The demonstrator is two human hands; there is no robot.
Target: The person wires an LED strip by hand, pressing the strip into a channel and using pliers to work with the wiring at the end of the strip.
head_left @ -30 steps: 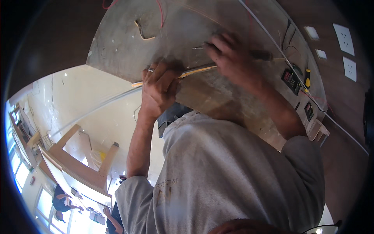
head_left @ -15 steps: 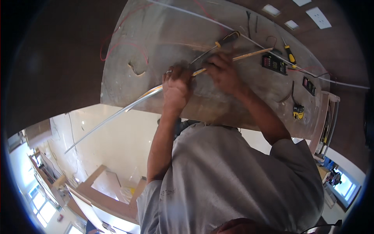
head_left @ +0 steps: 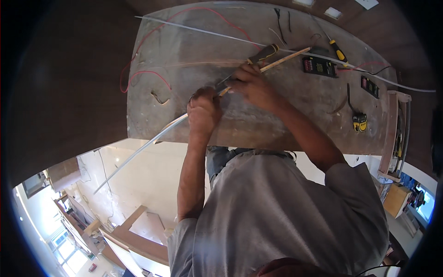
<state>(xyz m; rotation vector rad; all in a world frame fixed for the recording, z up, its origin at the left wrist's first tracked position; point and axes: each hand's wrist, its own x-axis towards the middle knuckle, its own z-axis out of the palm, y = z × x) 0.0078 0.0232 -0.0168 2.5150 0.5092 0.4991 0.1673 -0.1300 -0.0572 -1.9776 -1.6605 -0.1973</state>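
My left hand is closed round a long narrow strip, silver-white where it runs out past the worktop's near edge. On the other side of the hands a tan length lies along the same line; how the two are joined is hidden. My right hand pinches this strip close to the left hand, fingers curled. Something dark between the hands cannot be made out. Just beyond my right fingers lies a screwdriver with a black and yellow handle, its shaft pointing toward the hands.
A second screwdriver, two black boxes and a yellow tape measure lie at the right of the worktop. A thin white strip crosses the back. Red wire loops at the left, near a short wire scrap.
Both hands and the strip have shifted slightly left in the picture, and the right hand sits nearer the screwdriver handle. The view has tilted, so the worktop appears lower. Both hands keep their hold.
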